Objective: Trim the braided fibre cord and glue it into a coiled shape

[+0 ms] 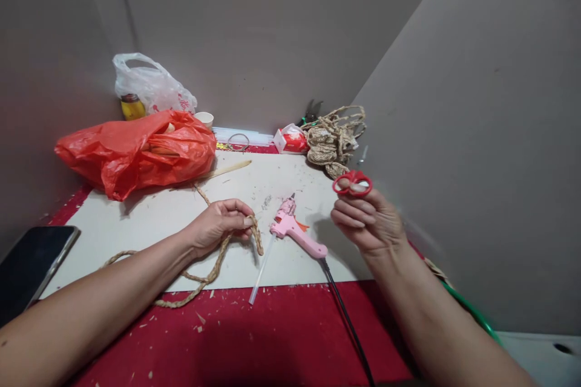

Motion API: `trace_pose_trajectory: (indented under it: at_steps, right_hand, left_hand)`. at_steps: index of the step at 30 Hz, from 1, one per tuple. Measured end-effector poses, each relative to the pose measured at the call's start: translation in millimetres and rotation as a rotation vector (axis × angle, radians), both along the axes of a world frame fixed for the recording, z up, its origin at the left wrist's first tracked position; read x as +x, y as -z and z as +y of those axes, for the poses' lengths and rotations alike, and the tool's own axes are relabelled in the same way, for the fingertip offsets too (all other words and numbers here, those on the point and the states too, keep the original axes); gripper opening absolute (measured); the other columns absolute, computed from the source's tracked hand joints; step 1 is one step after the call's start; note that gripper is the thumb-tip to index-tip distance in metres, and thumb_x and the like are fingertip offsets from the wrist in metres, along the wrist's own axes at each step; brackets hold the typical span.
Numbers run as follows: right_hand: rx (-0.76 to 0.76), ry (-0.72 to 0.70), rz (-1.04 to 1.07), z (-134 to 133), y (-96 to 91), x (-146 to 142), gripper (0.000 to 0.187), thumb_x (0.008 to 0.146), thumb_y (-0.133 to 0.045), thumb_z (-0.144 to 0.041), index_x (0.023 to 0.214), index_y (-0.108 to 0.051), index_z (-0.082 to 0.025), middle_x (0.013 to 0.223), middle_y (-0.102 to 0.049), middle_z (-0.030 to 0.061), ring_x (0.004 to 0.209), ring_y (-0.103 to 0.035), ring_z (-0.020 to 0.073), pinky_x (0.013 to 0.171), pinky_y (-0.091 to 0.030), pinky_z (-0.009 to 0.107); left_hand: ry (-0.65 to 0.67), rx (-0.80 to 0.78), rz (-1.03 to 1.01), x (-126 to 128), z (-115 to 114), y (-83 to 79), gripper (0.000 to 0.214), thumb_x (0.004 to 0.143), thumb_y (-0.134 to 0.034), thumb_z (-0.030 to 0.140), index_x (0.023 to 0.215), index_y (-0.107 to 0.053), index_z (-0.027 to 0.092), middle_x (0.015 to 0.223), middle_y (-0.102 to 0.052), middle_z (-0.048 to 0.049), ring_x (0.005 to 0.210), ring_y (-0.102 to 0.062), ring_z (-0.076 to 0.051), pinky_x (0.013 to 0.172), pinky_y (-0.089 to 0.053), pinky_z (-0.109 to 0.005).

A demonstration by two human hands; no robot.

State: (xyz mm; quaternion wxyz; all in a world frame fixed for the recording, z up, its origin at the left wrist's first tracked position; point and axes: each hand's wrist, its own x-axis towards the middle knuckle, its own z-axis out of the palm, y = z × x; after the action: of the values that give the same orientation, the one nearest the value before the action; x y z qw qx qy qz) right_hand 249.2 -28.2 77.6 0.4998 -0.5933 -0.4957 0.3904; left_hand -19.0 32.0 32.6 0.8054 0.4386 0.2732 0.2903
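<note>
Grey walls enclose a red-and-cream table bearing a crumpled red plastic bag. Left hand curls closed around a braided tan jute rope; right hand grips small red-handled scissors above a pink glue gun.

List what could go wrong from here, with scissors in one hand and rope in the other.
1. The right hand lifts the red scissors in the air by the handles; the blades are hidden, so a slip could nick the left hand gripping the rope.
2. The glue gun lies between the hands with its cord running toward the person; a forearm could snag it.
3. Rope could sweep the glue stick off the board.
</note>
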Motion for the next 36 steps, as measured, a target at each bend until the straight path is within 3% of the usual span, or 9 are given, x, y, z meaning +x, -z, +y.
trace_pose_trajectory:
  at_steps: [2,4,7,10,14,18,26,36]
  right_hand:
    - [-0.031,-0.106,0.189,-4.9,3.1,-15.3,0.029,0.079,-0.051,-0.049,0.069,-0.037,-0.025,0.045,-0.008,-0.0128,0.039,-0.004,0.0078,0.039,-0.014,0.023]
    - [-0.120,-0.275,0.252,-7.2,9.1,-27.5,0.038,0.076,-0.056,-0.052,0.064,-0.034,-0.024,0.042,-0.016,-0.0128,0.035,-0.010,0.0063,0.037,-0.014,0.023]
    - [-0.228,-0.467,0.070,-10.3,15.9,-38.5,0.043,0.075,-0.062,-0.052,0.060,-0.035,-0.022,0.046,-0.028,-0.0098,0.039,-0.022,0.0057,0.040,-0.018,0.022]
    - [-0.177,-0.538,-0.247,-15.7,14.6,-43.6,0.042,0.074,-0.065,-0.045,0.058,-0.036,-0.020,0.054,-0.032,-0.0072,0.050,-0.029,0.0074,0.046,-0.024,0.022]
    - [-0.020,-0.507,-0.654,-24.7,4.3,-48.4,0.038,0.076,-0.062,-0.040,0.058,-0.035,-0.021,0.051,-0.031,-0.0070,0.049,-0.026,0.0087,0.047,-0.022,0.023]
    - [0.030,-0.483,-0.821,-31.4,-4.5,-52.6,0.036,0.076,-0.061,-0.041,0.059,-0.035,-0.022,0.049,-0.036,-0.0061,0.047,-0.027,0.0093,0.047,-0.020,0.025]
    - [0.137,-0.456,-0.808,-34.2,-0.1,-62.2,0.036,0.075,-0.061,-0.044,0.060,-0.038,-0.021,0.049,-0.038,-0.0054,0.047,-0.026,0.0090,0.048,-0.021,0.025]
    - [0.248,-0.434,-0.715,-32.7,12.2,-67.4,0.024,0.075,-0.053,-0.027,0.058,-0.038,-0.020,0.050,-0.035,-0.0060,0.046,-0.027,0.0079,0.048,-0.021,0.023]
  left_hand:
    - [-0.006,0.001,0.007,-0.4,-0.5,-1.7,0.025,0.067,-0.078,0.016,0.084,-0.061,0.012,0.069,-0.066,-0.0007,0.059,-0.064,-0.010,0.062,-0.053,-0.023]
    - [-0.015,0.012,-0.003,-1.3,-0.2,-4.3,0.025,0.067,-0.077,0.016,0.084,-0.060,0.012,0.068,-0.066,-0.0006,0.059,-0.064,-0.010,0.063,-0.053,-0.023]
    - [-0.053,0.037,-0.037,-3.2,2.1,-9.9,0.023,0.067,-0.077,0.016,0.082,-0.061,0.012,0.068,-0.066,-0.0004,0.060,-0.064,-0.010,0.064,-0.052,-0.023]
    - [-0.113,0.069,-0.048,-5.1,4.0,-17.5,0.023,0.067,-0.078,0.015,0.083,-0.061,0.013,0.068,-0.066,0.0004,0.059,-0.063,-0.009,0.064,-0.051,-0.022]
    - [-0.149,0.101,-0.031,-5.8,0.5,-29.8,0.022,0.067,-0.077,0.016,0.083,-0.062,0.014,0.068,-0.067,0.0007,0.059,-0.062,-0.008,0.065,-0.051,-0.021]
    - [-0.142,0.136,-0.005,-4.5,-8.4,-39.3,0.021,0.066,-0.078,0.014,0.081,-0.063,0.014,0.066,-0.066,0.0012,0.058,-0.061,-0.007,0.059,-0.048,-0.017]
    - [-0.101,0.157,-0.007,0.9,-20.4,-41.4,0.022,0.066,-0.078,0.015,0.080,-0.061,0.014,0.072,-0.066,0.0007,0.061,-0.061,-0.008,0.062,-0.048,-0.019]
    - [-0.117,0.150,-0.002,-0.3,-19.2,-40.9,0.022,0.066,-0.078,0.014,0.080,-0.061,0.015,0.072,-0.067,0.0013,0.062,-0.062,-0.008,0.064,-0.049,-0.020]
